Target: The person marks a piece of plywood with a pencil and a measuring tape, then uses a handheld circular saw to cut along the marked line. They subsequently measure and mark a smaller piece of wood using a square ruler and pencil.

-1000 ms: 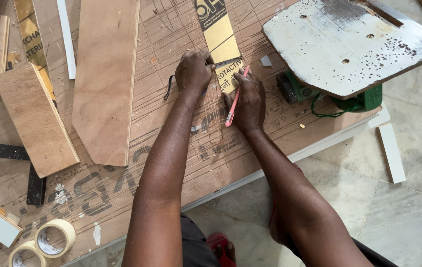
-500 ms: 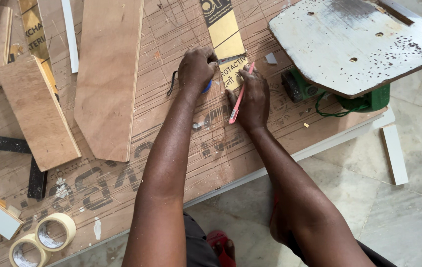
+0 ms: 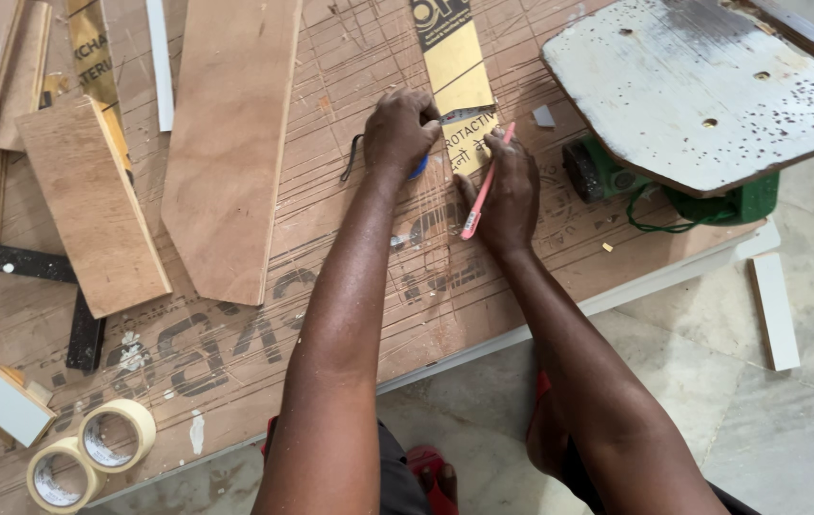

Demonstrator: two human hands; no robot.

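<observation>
**Marking the yellow strip on the worktop**

No boxes, bins or trays lie on this worktop (image 3: 235, 381); the nearest to containers are two rolls of masking tape (image 3: 92, 453) at the near left corner, lying flat and touching each other, their hollow centres showing only the board beneath.

My right hand (image 3: 507, 191) pinches a pink pencil (image 3: 483, 186) between thumb and fingers. The pencil slants, its far end up on the yellow laminate strip (image 3: 459, 81), its near end down toward my wrist. The tip meets the strip's near end, just beside my fingertips.

My left hand (image 3: 397, 129) is curled, fingers pressed together over a small blue tape measure (image 3: 418, 169), of which only a sliver shows under my palm. Its dark cord (image 3: 351, 157) loops out to the left. A short length of blade (image 3: 459, 114) crosses the strip from my left fingers toward the pencil.

The strip runs from the far edge toward me and ends between my two hands.

To the left lie a long plywood offcut (image 3: 230, 143) and a smaller one (image 3: 92, 205), both flat on the scored board. To the right, a worn white board (image 3: 693, 86) sits over a green power tool (image 3: 712, 200). A white offcut (image 3: 774, 310) lies on the tiled floor (image 3: 760, 429).
</observation>
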